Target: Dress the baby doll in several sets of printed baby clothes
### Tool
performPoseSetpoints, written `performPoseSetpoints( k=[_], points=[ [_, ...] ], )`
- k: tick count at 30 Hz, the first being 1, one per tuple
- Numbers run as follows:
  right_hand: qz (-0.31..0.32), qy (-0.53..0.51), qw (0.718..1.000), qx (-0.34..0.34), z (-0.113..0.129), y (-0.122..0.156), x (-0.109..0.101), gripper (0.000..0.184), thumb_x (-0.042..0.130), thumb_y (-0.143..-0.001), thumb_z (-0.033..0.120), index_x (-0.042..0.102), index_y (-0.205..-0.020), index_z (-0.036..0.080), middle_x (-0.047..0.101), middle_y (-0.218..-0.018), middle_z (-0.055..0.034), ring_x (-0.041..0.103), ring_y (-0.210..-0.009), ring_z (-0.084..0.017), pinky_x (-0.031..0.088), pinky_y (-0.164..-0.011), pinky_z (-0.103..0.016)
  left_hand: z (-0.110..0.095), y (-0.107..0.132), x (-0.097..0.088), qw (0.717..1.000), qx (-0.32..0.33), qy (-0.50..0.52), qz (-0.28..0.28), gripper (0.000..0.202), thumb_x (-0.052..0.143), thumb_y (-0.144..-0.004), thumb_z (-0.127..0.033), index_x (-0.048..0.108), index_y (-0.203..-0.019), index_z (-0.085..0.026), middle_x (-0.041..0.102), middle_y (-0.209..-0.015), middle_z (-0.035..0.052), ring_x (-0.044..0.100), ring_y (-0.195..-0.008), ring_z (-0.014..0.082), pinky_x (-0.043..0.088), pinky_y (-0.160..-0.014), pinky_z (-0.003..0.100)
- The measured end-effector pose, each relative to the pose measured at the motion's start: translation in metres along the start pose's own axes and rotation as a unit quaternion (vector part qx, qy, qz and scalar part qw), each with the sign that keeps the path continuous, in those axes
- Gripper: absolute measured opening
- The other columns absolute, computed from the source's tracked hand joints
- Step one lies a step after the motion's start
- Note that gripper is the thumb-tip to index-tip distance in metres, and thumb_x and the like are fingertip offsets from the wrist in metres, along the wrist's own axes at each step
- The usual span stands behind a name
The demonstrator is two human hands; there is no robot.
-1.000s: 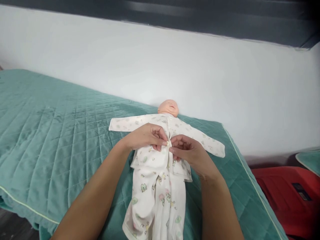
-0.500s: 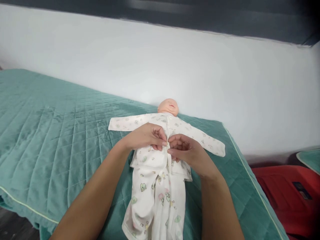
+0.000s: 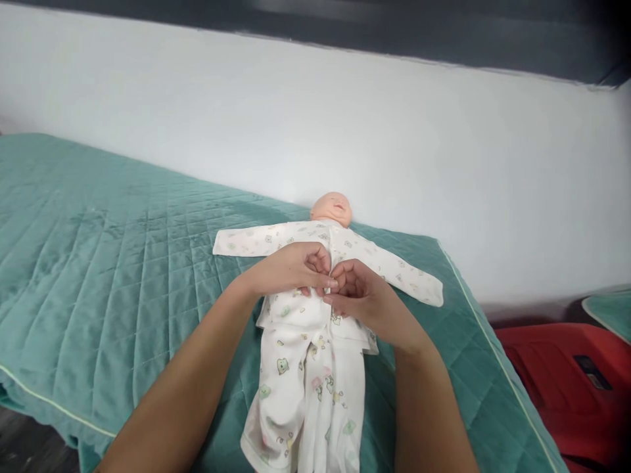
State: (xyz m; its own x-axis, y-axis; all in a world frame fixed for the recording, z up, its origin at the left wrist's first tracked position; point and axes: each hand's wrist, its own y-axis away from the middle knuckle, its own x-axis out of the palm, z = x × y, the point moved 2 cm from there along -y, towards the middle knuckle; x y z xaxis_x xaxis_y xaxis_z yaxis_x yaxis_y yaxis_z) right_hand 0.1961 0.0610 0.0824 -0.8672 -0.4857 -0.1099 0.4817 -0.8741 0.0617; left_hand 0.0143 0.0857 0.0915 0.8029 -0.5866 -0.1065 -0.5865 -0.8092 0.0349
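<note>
A baby doll (image 3: 331, 209) lies on its back, dressed in a white patterned baby shirt (image 3: 296, 310) and matching trousers (image 3: 286, 394). The shirt's sleeves stretch out to both sides. At the middle of the shirt's front opening, my left hand (image 3: 300, 268) pinches the fabric edge between thumb and fingers. My right hand (image 3: 367, 299) meets it there, thumb and fingertips closed on the other edge of the same opening. The fingertips of both hands touch or nearly touch. Whatever fastener sits between them is hidden by the fingers.
A green quilted bedcover (image 3: 162, 295) with pale piping lies under the doll. Behind the bed rises a white wall (image 3: 315, 118), with a dark band (image 3: 345, 26) above. Beyond the bed's right edge stands a red plastic object (image 3: 552, 374) with a dark label.
My right hand has shifted slightly left, bringing its thumb closer to my left fingertips. The shirt edges that stood up between the hands are now more covered. The doll stays put.
</note>
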Motion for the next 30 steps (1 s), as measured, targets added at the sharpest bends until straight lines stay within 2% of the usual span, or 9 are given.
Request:
performPoseSetpoints(
  k=[5,9,12,16,20,23,25,28,30],
  points=[
    [0.002,0.002,1.000,0.003,0.0009,0.0009,0.0004,0.026,0.073,-0.082,0.027,0.053,-0.097,0.023,0.059,-0.081,0.0030,0.058,-0.067,-0.011,0.048,-0.060,-0.024,-0.0007,-0.0005,0.0030,1.000,0.009,0.007,-0.002,0.018,0.067,-0.077,-0.020,0.050,-0.081,-0.019,0.060,-0.068,-0.0018,0.060,-0.062,0.0102,0.042,-0.050,0.018],
    [-0.007,0.005,1.000,-0.003,0.0009,0.0000,0.0001,0.020,0.066,-0.088,0.033,0.052,-0.099,0.023,0.061,-0.072,0.0034,0.060,-0.059,-0.012,0.047,-0.056,-0.025,0.0017,-0.0017,0.0017,0.999,0.032,0.015,0.003,0.020,0.067,-0.077,-0.020,0.048,-0.081,-0.019,0.053,-0.064,-0.0048,0.054,-0.054,0.0078,0.040,-0.048,0.019],
    [-0.028,0.005,1.000,0.005,0.0010,-0.0020,0.0006,0.016,0.061,-0.090,0.034,0.052,-0.098,0.023,0.061,-0.066,0.0039,0.057,-0.052,-0.011,0.043,-0.050,-0.023,0.0031,-0.0017,0.0003,0.999,0.042,0.016,-0.012,0.027,0.070,-0.076,-0.022,0.043,-0.077,-0.019,0.051,-0.068,-0.0052,0.052,-0.051,0.0065,0.038,-0.046,0.019],
    [-0.052,0.010,0.999,0.013,0.0027,-0.0029,0.0006,0.013,0.061,-0.088,0.030,0.052,-0.095,0.023,0.057,-0.058,0.0070,0.051,-0.043,-0.008,0.037,-0.043,-0.020,0.0040,-0.0013,0.0003,0.998,0.048,0.037,-0.013,0.035,0.068,-0.076,-0.021,0.033,-0.072,-0.020,0.054,-0.079,-0.0029,0.050,-0.050,0.0042,0.036,-0.044,0.020],
    [-0.061,0.010,0.998,0.017,0.0042,-0.0025,-0.0001,0.014,0.062,-0.087,0.029,0.051,-0.093,0.023,0.056,-0.056,0.0078,0.050,-0.041,-0.008,0.035,-0.041,-0.019,0.0051,-0.0010,-0.0008,0.998,0.051,0.035,-0.012,0.037,0.065,-0.077,-0.018,0.029,-0.071,-0.020,0.057,-0.080,-0.0019,0.050,-0.050,0.0038,0.036,-0.045,0.019],
    [-0.060,0.000,0.998,0.018,0.0037,-0.0029,-0.0004,0.016,0.063,-0.087,0.031,0.051,-0.093,0.023,0.059,-0.058,0.0067,0.053,-0.041,-0.009,0.037,-0.041,-0.020,0.0051,-0.0001,-0.0032,0.999,0.040,0.034,-0.006,0.033,0.067,-0.076,-0.018,0.034,-0.071,-0.020,0.057,-0.078,-0.0020,0.049,-0.050,0.0036,0.036,-0.045,0.019],
    [-0.060,-0.003,0.998,0.019,0.0024,-0.0034,-0.0010,0.016,0.064,-0.086,0.031,0.052,-0.093,0.023,0.059,-0.058,0.0064,0.054,-0.042,-0.010,0.037,-0.040,-0.020,0.0043,0.0011,-0.0042,0.999,0.023,0.025,0.020,0.029,0.069,-0.075,-0.018,0.040,-0.073,-0.019,0.059,-0.078,-0.0020,0.050,-0.051,0.0043,0.039,-0.046,0.019],
    [-0.067,-0.014,0.998,0.012,-0.0003,-0.0035,-0.0034,0.014,0.064,-0.085,0.030,0.053,-0.091,0.022,0.060,-0.058,0.0059,0.052,-0.040,-0.009,0.033,-0.039,-0.020,0.0024,0.0034,-0.0051,0.998,-0.004,0.008,0.056,0.024,0.073,-0.073,-0.020,0.051,-0.079,-0.018,0.060,-0.072,-0.0028,0.054,-0.053,0.0068,0.044,-0.049,0.020],
    [-0.081,-0.038,0.996,-0.005,-0.0021,-0.0030,-0.0059,0.013,0.064,-0.086,0.031,0.054,-0.088,0.022,0.059,-0.058,0.0058,0.048,-0.039,-0.008,0.030,-0.038,-0.020,0.0014,0.0042,-0.0060,0.998,-0.014,0.004,0.057,0.021,0.073,-0.075,-0.024,0.056,-0.085,-0.018,0.061,-0.069,-0.0022,0.055,-0.051,0.0077,0.044,-0.048,0.020]
  ],
)
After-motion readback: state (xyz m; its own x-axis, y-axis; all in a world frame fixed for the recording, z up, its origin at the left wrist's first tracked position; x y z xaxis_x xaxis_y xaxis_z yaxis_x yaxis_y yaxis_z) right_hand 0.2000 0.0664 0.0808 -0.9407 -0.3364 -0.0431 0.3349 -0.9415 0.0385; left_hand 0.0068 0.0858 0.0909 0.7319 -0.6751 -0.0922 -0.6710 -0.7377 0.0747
